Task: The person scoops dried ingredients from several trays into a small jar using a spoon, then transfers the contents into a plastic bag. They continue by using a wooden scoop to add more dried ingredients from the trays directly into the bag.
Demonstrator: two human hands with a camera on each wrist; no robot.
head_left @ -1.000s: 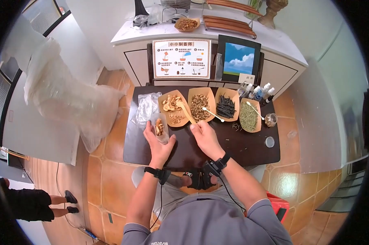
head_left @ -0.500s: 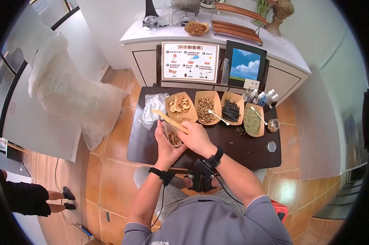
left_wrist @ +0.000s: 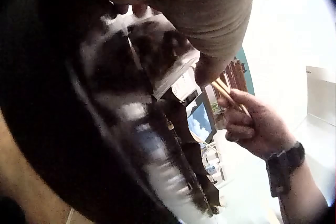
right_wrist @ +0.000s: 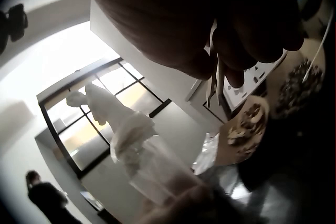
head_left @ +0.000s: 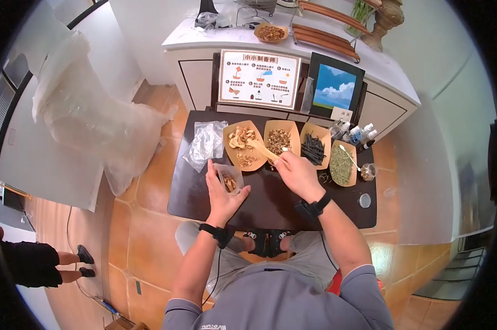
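My left hand [head_left: 222, 204] holds a clear plastic cup [head_left: 220, 175], its mouth tilted up, with brown dried pieces [head_left: 230, 182] inside. Between the thumb and fingers of my right hand [head_left: 302, 177] is a pair of bamboo tongs [head_left: 266, 150]. The tips of the tongs reach over the leftmost paper tray [head_left: 232, 156], right at the pale dried slices [head_left: 240, 137] in it. In the right wrist view, both prongs of the tongs [right_wrist: 215, 85] stick out below the fingers, slightly apart. My right hand partly covers the neighbouring tray of small brown pieces [head_left: 280, 138].
Farther right are a tray of black sticks [head_left: 313, 148] and a tray of green dried herb [head_left: 342, 166] with a white spoon. Spray bottles [head_left: 357, 134], a small jar [head_left: 368, 171] and a round lid [head_left: 364, 201] stand nearby. A plastic bag [head_left: 205, 142] lies at left.
My right hand brought the tongs from the slice tray to above the cup, then back right to the tray. My left hand stayed near the table's left side with the cup.
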